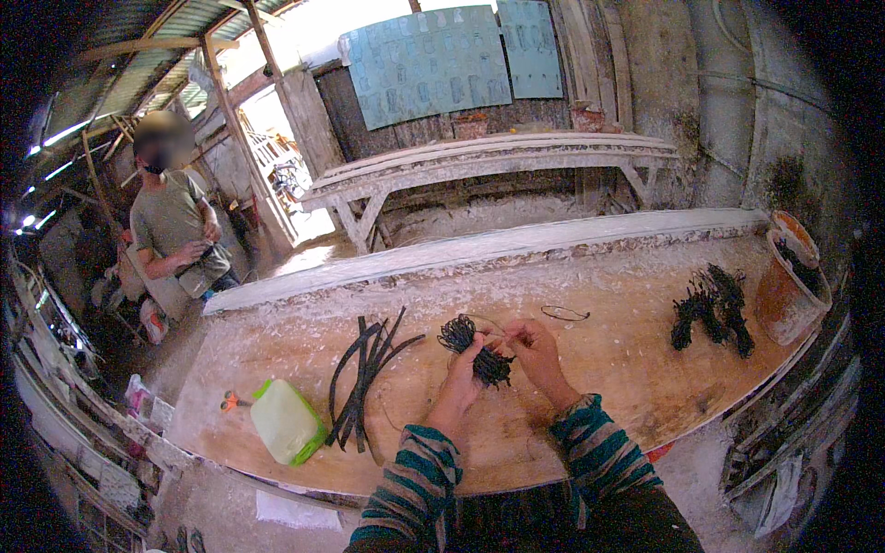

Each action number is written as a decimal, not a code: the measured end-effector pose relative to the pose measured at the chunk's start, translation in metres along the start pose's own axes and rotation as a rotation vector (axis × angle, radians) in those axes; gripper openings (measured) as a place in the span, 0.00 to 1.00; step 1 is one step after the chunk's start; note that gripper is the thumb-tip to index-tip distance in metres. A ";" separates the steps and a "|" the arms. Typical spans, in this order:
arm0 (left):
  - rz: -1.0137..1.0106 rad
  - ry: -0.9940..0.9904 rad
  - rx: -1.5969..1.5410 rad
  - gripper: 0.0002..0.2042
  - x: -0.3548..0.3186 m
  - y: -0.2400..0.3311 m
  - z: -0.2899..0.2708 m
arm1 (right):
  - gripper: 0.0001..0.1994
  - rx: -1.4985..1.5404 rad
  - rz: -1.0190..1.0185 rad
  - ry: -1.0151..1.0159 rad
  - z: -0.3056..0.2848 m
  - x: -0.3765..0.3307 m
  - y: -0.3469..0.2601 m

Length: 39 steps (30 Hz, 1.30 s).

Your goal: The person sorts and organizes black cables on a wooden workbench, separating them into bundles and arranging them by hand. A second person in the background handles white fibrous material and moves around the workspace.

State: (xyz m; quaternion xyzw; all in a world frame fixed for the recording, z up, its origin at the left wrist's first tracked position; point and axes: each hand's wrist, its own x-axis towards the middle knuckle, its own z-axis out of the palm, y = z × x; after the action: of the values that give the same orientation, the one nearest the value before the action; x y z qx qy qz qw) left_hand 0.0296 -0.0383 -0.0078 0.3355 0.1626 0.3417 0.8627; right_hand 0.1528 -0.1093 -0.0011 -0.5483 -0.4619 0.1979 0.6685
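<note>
My left hand [461, 376] is closed around a bundle of thin black cords [457, 334], looped at the upper end and loose-ended at the lower right. Beside it, my right hand [537, 355] has its fingertips pinched together on a thin strand [486, 323] that runs toward the bundle. Just beyond the right hand, a thin dark loop [565, 314] lies on the wooden table [590, 424]. Several long black strips [355, 392] lie crossed to the left of my left hand.
Left on the table stand a pale green plastic container [288, 422] and orange-handled scissors [233, 400]. More black cord bundles [710, 309] lie at the right, near a dirty orange bucket [788, 286]. A raised board [479, 253] edges the far side. Another person [175, 212] stands back left.
</note>
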 end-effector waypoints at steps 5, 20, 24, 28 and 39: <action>0.030 -0.041 -0.025 0.17 0.000 0.003 0.002 | 0.04 -0.071 -0.059 -0.175 0.001 -0.010 -0.023; 0.090 0.029 -0.101 0.09 0.003 0.003 -0.006 | 0.07 -0.765 -0.270 0.200 -0.053 0.025 0.027; 0.031 0.004 -0.113 0.09 0.003 0.008 -0.009 | 0.14 -1.084 -0.047 0.370 -0.085 0.029 0.014; 0.006 -0.016 -0.102 0.10 0.001 0.005 -0.002 | 0.17 -1.230 0.133 0.418 -0.093 0.023 0.030; 0.035 -0.031 -0.099 0.08 0.001 0.008 -0.007 | 0.06 -1.269 0.184 0.200 -0.081 0.027 0.029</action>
State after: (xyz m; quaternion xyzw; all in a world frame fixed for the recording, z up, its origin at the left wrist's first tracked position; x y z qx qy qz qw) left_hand 0.0230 -0.0300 -0.0077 0.3005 0.1263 0.3592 0.8745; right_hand 0.2411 -0.1240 -0.0146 -0.8898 -0.3759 -0.1089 0.2349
